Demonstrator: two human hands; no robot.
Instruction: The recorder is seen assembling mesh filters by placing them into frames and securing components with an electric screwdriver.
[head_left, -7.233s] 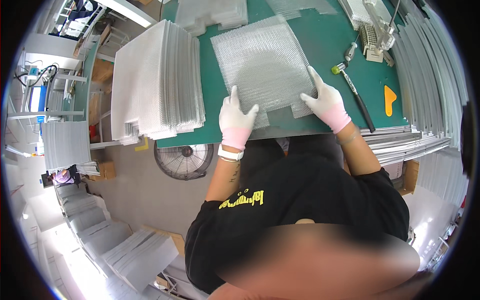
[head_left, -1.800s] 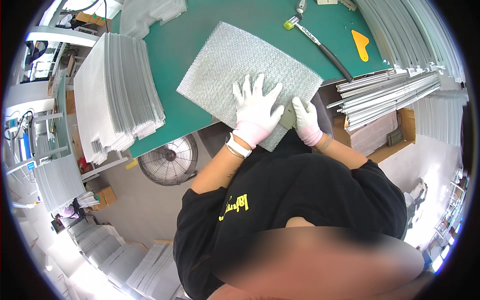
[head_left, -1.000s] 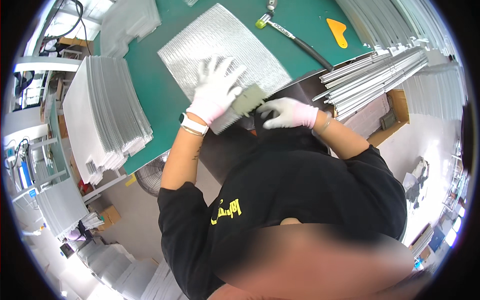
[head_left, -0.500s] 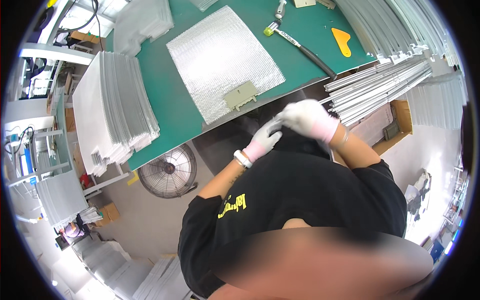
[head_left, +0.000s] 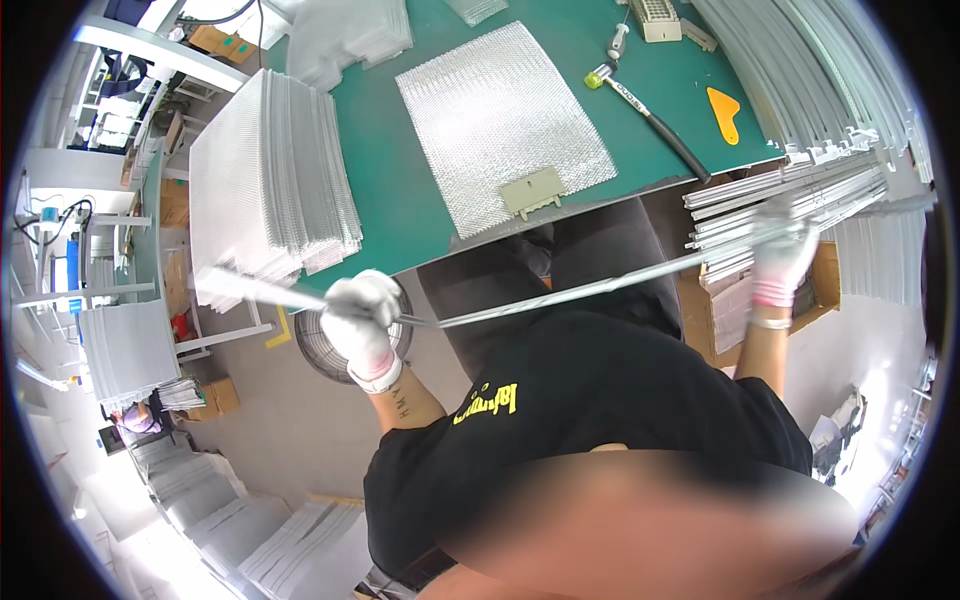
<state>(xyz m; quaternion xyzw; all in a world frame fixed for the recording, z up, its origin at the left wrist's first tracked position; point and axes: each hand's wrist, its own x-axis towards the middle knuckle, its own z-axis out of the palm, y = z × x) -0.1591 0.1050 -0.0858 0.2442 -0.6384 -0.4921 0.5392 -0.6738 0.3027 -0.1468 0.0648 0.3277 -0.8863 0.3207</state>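
A long, thin silvery metal strip (head_left: 570, 294) stretches across in front of my body, its left end blurred. My left hand (head_left: 362, 318), in a white glove with a pink cuff, is closed around it near the left stack of sheets. My right hand (head_left: 784, 255), gloved alike, grips the strip farther right, over the bundle of strips; motion smears its fingers. On the green table (head_left: 375, 200) lies a silvery mesh panel (head_left: 505, 120). A beige block with small prongs (head_left: 532, 191) rests on the panel's near edge.
A hammer (head_left: 655, 125), a screwdriver (head_left: 618, 42) and an orange scraper (head_left: 724, 115) lie on the table. Stacked mesh sheets (head_left: 290, 180) stand at the left. Metal strips (head_left: 725, 215) lie bundled at the right above a cardboard box (head_left: 720, 325). A fan (head_left: 320, 340) stands below.
My hands were close together in front of my body; they have spread far apart, left and right. The long metal strip now runs between them. The view has shifted, so the table appears farther right.
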